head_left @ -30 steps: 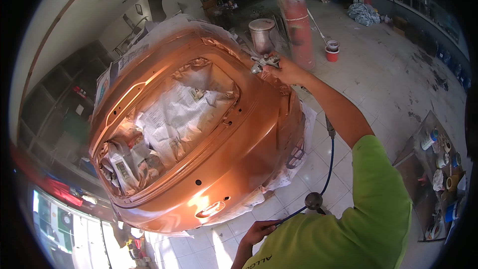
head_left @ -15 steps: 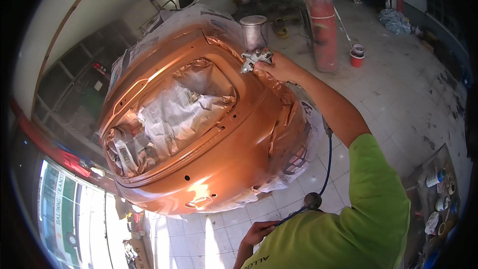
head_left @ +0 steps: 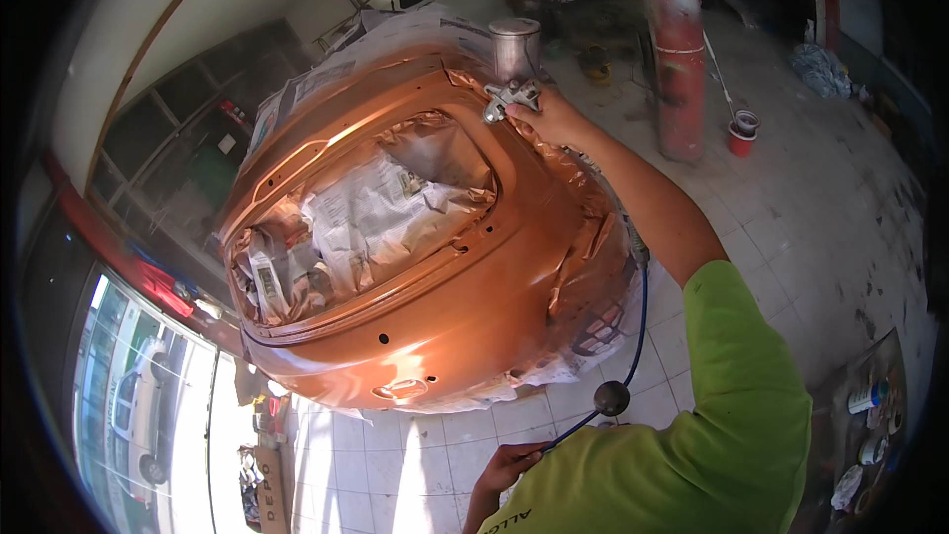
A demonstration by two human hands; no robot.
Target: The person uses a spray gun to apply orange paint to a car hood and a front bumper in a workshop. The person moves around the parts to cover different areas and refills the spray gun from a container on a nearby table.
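My right hand (head_left: 551, 117) grips a metal spray gun (head_left: 511, 99) with a silver paint cup (head_left: 515, 51) upright on top. It is held at the far right corner of an orange-painted car body (head_left: 465, 282); whether the trigger is pulled I cannot tell. Crumpled newspaper (head_left: 371, 222) covers the window opening, and orange-stained masking paper (head_left: 588, 227) runs along the right side. Close to my body, my left hand (head_left: 506, 468) is closed round the blue air hose (head_left: 643, 321). A dark round ball (head_left: 611, 398) sits on this hose, which leads up toward the gun.
A red and white column (head_left: 680, 89) rises behind the right arm, beside a red bucket (head_left: 741, 141). Cans and tape lie on a board (head_left: 825, 445) at lower right. A cardboard box (head_left: 270, 489) stands by the bright doorway at lower left.
The view has turned slightly, so the car sits farther right. My right hand has shifted a little left and away along the car with the spray gun. My left hand keeps hold of the hose.
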